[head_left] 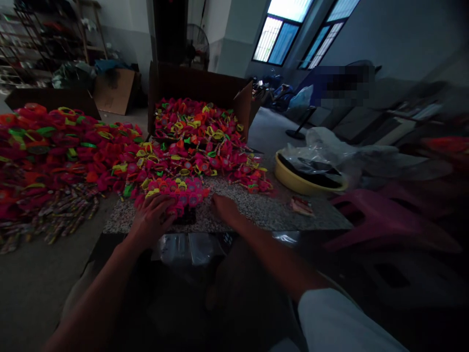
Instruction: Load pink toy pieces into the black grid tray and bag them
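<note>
A tight group of pink, round-faced plastic toys [188, 194], which look like toy watches, lies at the front of a speckled tabletop [252, 210]. My left hand [154, 215] rests against its left side, fingers spread over the nearest pieces. Just right of the group, my right hand [224, 208] is low over the tabletop with its fingers curled together; whatever they hold, if anything, is hidden. Behind both hands spreads a loose heap of similar toys [220, 159] in pink, yellow, orange and green. A small dark patch shows under the group's front edge.
An open cardboard box [205, 80] full of these toys stands behind. Another large pile [54, 151] is at left, above thin patterned sticks [69, 215]. To the right are a yellow basin [293, 182] with clear plastic bags, a small packet [302, 205] and a pink stool [381, 210].
</note>
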Available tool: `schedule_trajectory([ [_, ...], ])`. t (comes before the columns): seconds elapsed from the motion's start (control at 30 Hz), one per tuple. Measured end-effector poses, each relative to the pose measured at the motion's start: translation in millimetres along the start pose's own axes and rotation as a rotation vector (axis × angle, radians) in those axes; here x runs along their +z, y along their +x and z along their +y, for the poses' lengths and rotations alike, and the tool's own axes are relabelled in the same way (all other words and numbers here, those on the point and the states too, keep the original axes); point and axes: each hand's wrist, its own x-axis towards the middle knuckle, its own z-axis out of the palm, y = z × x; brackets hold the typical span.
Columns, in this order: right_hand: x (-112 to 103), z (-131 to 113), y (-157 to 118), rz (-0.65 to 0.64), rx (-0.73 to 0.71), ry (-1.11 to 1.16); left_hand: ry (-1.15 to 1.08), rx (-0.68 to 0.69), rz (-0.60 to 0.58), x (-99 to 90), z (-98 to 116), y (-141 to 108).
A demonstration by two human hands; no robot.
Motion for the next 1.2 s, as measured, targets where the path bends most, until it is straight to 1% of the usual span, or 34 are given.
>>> schedule_trajectory([
  [0.07, -5.2, -2.0, 7.5, 0.06, 0.048, 0.014, -0.009, 0.007, 0.003, 0.1, -1.1, 0.4],
  [0.13, -10.3, -2.9, 21.9, 0.081, 0.052, 0.027, -0.008, 0.006, 0.005, 0.0, -1.3, 0.7],
  [0.2, -13.3, -0.8, 38.6, 0.054, 0.04, 0.016, -0.002, -0.003, 0.005, -0.2, -0.8, 0.7],
  [0.27, -13.4, 4.6, 52.9, -0.012, 0.045, -0.017, 0.002, -0.008, 0.01, -0.5, -0.3, 0.6],
  [0.33, -10.6, 11.5, 61.4, -0.07, 0.056, -0.046, 0.0, -0.006, 0.011, -0.9, 0.0, 0.7],
  [0.37, -8.4, 14.9, 62.7, -0.078, 0.052, -0.055, -0.005, -0.002, 0.009, -1.2, 0.0, 0.8],
  [0.43, -2.8, 20.2, 59.3, -0.043, 0.042, -0.061, -0.012, 0.002, -0.001, -1.8, 0.1, 1.2],
  [0.53, 6.0, 24.1, 41.4, 0.033, 0.068, -0.044, -0.011, -0.009, -0.011, -2.7, 1.1, 1.6],
  [0.6, 10.5, 24.0, 24.4, 0.076, 0.142, 0.007, -0.016, -0.022, -0.014, -2.9, 2.2, 1.7],
  [0.67, 13.7, 20.6, 6.1, 0.136, 0.237, 0.125, -0.025, -0.032, -0.011, -2.7, 3.2, 1.5],
  [0.73, 15.9, 11.7, -12.2, 0.195, 0.296, 0.32, -0.024, -0.04, -0.007, -2.0, 3.5, 1.3],
  [0.8, 18.2, -4.3, -29.1, 0.216, 0.27, 0.56, -0.016, -0.047, -0.005, -1.2, 3.3, 1.0],
  [0.87, 21.1, -26.5, -42.6, 0.166, 0.192, 0.771, -0.005, -0.046, -0.005, -0.4, 3.3, 0.9],
  [0.93, 24.4, -50.7, -50.8, 0.07, 0.11, 0.896, 0.003, -0.049, -0.001, -0.2, 3.8, 0.8],
  [1.0, 27.5, -71.9, -52.7, -0.027, 0.073, 0.94, 0.006, -0.052, 0.0, -0.5, 5.0, 0.8],
  [1.07, 30.0, -86.5, -49.6, -0.079, 0.077, 0.932, 0.007, -0.052, -0.001, -1.3, 6.2, 0.7],
  [1.13, 32.6, -94.4, -43.9, -0.09, 0.078, 0.892, 0.01, -0.052, -0.009, -2.1, 7.1, 0.5],
  [1.2, 35.7, -97.6, -38.2, -0.074, 0.071, 0.86, 0.016, -0.061, -0.022, -2.7, 7.4, 0.2],
])
